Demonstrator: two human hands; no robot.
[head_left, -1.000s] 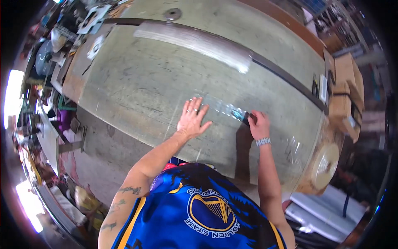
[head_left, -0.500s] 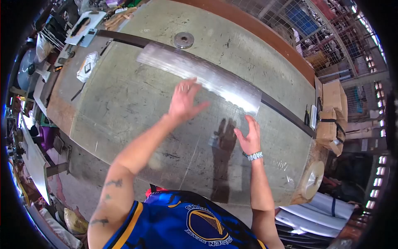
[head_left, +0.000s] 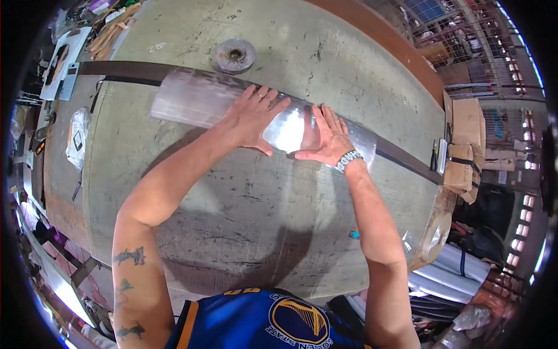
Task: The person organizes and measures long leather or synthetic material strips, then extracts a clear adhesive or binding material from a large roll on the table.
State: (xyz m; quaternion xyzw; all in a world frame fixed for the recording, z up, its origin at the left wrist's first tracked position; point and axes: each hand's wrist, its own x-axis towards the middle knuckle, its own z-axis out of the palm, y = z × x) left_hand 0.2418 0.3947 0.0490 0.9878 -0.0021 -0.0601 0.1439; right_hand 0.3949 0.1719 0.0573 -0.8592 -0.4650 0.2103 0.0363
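A shiny metallic sheet or strip (head_left: 189, 99) lies slantwise across the worktable, along a long dark bar (head_left: 131, 71). My left hand (head_left: 253, 119) rests on its middle, fingers spread and pointing away from me. Just to the right, my right hand (head_left: 329, 138) lies on the same piece with its thumb stretched toward the left hand. The thumbs are a short way apart, with a bright reflection between the hands. A round grey disc with a central hole (head_left: 235, 56) sits beyond the bar.
The green-grey worktable (head_left: 232, 203) bears a plastic packet (head_left: 77, 136) at left and a small teal item (head_left: 354, 235) near my right forearm. Cardboard boxes (head_left: 465, 128) stand at the right edge, with a round pale roll (head_left: 437, 237) below. Wire mesh is behind.
Both hands have moved forward and down onto the metallic piece, the right one from the bare tabletop. The camera view has shifted, and the teal item now shows.
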